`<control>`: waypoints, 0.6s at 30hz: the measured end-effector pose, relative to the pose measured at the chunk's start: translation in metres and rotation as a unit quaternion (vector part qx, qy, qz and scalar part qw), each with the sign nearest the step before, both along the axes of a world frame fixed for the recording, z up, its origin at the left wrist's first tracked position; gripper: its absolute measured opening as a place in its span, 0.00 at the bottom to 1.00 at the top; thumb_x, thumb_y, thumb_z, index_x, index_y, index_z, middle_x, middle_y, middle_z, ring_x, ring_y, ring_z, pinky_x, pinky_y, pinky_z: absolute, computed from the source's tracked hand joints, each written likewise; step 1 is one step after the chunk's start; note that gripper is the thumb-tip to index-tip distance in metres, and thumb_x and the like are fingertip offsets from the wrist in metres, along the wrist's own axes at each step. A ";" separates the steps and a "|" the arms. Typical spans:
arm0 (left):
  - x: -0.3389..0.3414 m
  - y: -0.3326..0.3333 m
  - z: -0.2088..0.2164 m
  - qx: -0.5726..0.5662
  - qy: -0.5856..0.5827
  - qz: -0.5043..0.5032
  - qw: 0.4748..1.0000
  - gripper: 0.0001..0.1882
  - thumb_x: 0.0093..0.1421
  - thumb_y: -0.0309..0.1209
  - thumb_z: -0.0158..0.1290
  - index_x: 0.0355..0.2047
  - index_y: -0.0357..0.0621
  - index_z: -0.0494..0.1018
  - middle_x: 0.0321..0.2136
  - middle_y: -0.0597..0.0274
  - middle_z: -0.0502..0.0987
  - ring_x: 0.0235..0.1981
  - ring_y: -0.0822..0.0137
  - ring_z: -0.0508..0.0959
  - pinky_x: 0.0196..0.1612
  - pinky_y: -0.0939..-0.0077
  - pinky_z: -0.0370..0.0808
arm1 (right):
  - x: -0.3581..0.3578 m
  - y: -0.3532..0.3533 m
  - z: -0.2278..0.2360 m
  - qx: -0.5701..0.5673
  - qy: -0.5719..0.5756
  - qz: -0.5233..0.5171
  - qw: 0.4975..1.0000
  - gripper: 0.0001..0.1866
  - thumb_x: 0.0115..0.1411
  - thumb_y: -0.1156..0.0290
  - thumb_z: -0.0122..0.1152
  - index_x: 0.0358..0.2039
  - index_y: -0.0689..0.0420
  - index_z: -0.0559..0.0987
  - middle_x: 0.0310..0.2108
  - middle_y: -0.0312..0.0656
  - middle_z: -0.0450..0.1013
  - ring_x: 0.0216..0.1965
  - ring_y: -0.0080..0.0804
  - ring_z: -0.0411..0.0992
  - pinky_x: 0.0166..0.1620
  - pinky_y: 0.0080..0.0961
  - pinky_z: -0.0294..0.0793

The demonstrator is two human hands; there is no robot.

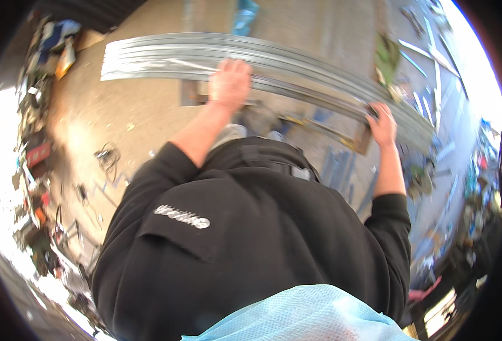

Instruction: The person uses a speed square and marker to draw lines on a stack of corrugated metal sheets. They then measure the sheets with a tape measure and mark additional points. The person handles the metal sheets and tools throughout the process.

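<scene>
A long, silvery ribbed metal panel lies across in front of me, slanting from far left to nearer right. My left hand is closed over its near edge, left of the middle, with the fingers curled on top. Farther right, my right hand grips the same near edge, thumb and fingers bent around it. A small dark spot shows by the right fingertips; what it is I cannot make out. Below the panel, a brown metal piece shows near my right hand, and another near the left.
Offcuts and strips litter the floor at the right. A coiled cable lies on the floor at the left, with a cluttered row of tools and a red box beyond. Blue plastic lies past the panel. Green cloth sits at the far right.
</scene>
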State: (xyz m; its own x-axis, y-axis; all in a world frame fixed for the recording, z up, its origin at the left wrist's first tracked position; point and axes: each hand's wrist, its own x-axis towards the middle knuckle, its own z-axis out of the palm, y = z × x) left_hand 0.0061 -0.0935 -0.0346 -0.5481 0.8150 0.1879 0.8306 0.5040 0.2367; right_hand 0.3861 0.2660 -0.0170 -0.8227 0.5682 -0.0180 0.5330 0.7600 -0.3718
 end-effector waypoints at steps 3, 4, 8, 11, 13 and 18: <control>0.002 -0.004 0.000 0.012 0.010 0.008 1.000 0.07 0.63 0.33 0.60 0.42 0.52 0.78 0.46 0.64 0.80 0.55 0.52 0.79 0.53 0.48 0.80 | -0.002 0.000 0.002 0.000 -0.017 -0.008 1.000 0.24 0.57 0.64 0.76 0.55 0.50 0.85 0.59 0.43 0.79 0.60 0.48 0.78 0.62 0.40 0.78; 0.003 -0.004 0.000 -0.007 0.009 0.027 1.000 0.09 0.64 0.34 0.62 0.44 0.54 0.79 0.51 0.67 0.81 0.60 0.53 0.78 0.58 0.49 0.78 | -0.004 -0.001 0.003 -0.008 -0.029 -0.015 0.999 0.24 0.58 0.63 0.76 0.55 0.50 0.86 0.59 0.42 0.79 0.60 0.48 0.78 0.62 0.40 0.78; 0.002 -0.008 -0.005 -0.030 0.011 0.043 0.999 0.11 0.67 0.36 0.62 0.50 0.55 0.80 0.59 0.68 0.80 0.65 0.52 0.76 0.66 0.50 0.72 | -0.002 0.000 0.007 -0.044 0.002 -0.027 0.999 0.19 0.60 0.65 0.75 0.51 0.54 0.87 0.54 0.42 0.81 0.54 0.48 0.80 0.57 0.39 0.79; -0.001 -0.010 -0.013 -0.011 0.019 0.040 0.999 0.10 0.68 0.37 0.61 0.48 0.57 0.81 0.58 0.69 0.81 0.66 0.52 0.75 0.65 0.49 0.73 | 0.003 -0.001 0.002 -0.054 0.045 -0.027 0.997 0.14 0.61 0.65 0.74 0.47 0.53 0.88 0.50 0.39 0.83 0.51 0.47 0.81 0.54 0.40 0.79; -0.004 -0.012 -0.018 -0.002 0.011 0.043 0.999 0.09 0.68 0.38 0.61 0.48 0.59 0.81 0.59 0.70 0.81 0.66 0.52 0.75 0.65 0.47 0.72 | 0.004 -0.002 -0.003 -0.046 0.072 -0.029 0.996 0.10 0.61 0.65 0.73 0.42 0.53 0.88 0.47 0.37 0.83 0.49 0.46 0.81 0.52 0.40 0.80; -0.009 -0.015 -0.024 0.018 0.010 0.033 0.999 0.08 0.68 0.37 0.62 0.47 0.58 0.82 0.58 0.70 0.82 0.66 0.52 0.76 0.66 0.49 0.72 | 0.004 0.001 -0.008 -0.063 0.087 -0.027 0.994 0.10 0.61 0.66 0.74 0.41 0.54 0.88 0.45 0.38 0.84 0.47 0.47 0.82 0.50 0.40 0.80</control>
State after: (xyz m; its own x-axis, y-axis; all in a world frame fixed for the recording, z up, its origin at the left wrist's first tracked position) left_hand -0.0026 -0.1085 -0.0582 -0.5971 0.7693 0.2273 0.8000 0.5500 0.2399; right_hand 0.3898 0.2670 -0.0255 -0.7877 0.6142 0.0479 0.4919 0.6738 -0.5513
